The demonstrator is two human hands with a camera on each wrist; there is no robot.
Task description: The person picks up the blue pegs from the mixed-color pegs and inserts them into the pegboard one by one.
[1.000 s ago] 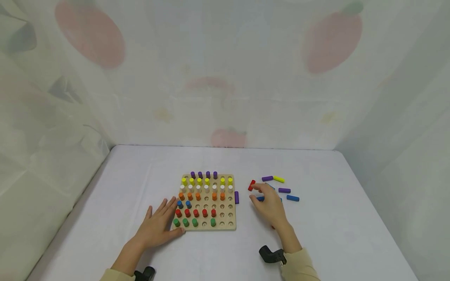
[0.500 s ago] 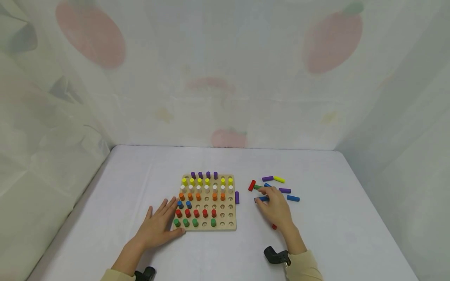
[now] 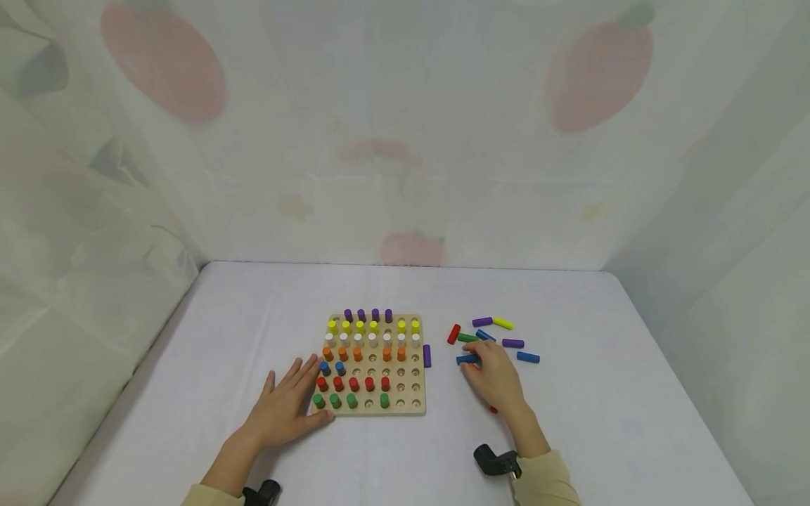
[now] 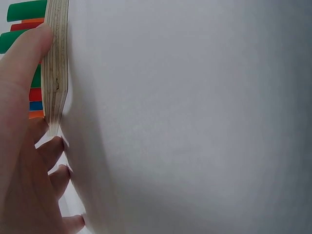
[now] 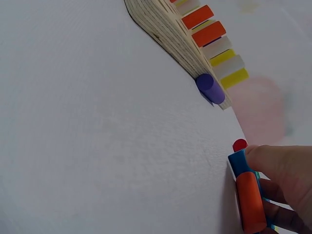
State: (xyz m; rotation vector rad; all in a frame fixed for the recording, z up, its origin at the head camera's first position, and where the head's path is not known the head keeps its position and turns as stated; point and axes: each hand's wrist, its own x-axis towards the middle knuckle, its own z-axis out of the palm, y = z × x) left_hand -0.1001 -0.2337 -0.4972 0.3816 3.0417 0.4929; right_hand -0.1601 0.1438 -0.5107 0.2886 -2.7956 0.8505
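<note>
The right hand (image 3: 496,379) is seen right of centre in the lower half of the head view, its thumb and fingers closed narrowly about a blue peg (image 3: 467,359). In the right wrist view the thumb tip is shown against the end of that peg at lower right, and an orange peg (image 5: 250,202), of which only a sliver is given by the head view, is seen lying just beside it.

The left hand (image 3: 281,414) is spread wide, with nothing gripped, at the lower left edge of the board (image 3: 408,379). In the left wrist view the thumb is seen resting at the board's edge at upper left, and the layered side of the wood is shown, which cannot be made out from above.

Rows of purple, yellow, white, orange, blue, red and green pegs are stood in the board, at lower centre of the head view; some holes are left bare on its right side. A purple peg (image 3: 427,355) is laid along its right edge. Around the right hand, a red peg (image 3: 453,334), a green peg (image 3: 467,337), a yellow peg (image 3: 503,323) and further blue and purple ones are scattered on the white table (image 3: 380,464). Behind, a pale curtain (image 3: 493,197) printed with fruit is hung.
</note>
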